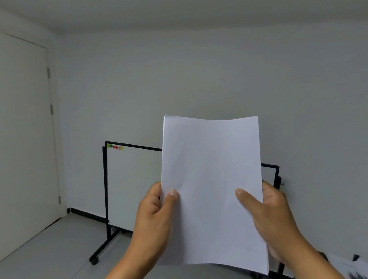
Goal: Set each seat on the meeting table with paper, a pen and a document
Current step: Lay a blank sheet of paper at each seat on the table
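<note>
You hold a stack of white paper (212, 185) upright in front of you, raised well above the floor, in front of the whiteboard (131, 185) that stands by the far wall. Your left hand (155, 214) clamps its left edge, thumb on the front face and the other fingers behind; your right hand (269, 214) clamps the right edge the same way. Both grips are closed on the paper.

The step in hand looks like squaring or splitting the stack before it goes to a seat. Keep both thumbs flat on the front sheet, since the top edge already bows and a loose pinch would let sheets fan out. If you mean to peel off a share, slide your right thumb to part the sheets at the edge and let your left hand keep the rest pinned.

The meeting table and its seats are out of view, so you cannot judge how many are set. No pen shows. At the lower right a pale printed surface (359, 278) is blurred and cut off; it may be a document, but you cannot tell. The sheet count is also unreadable.
</note>
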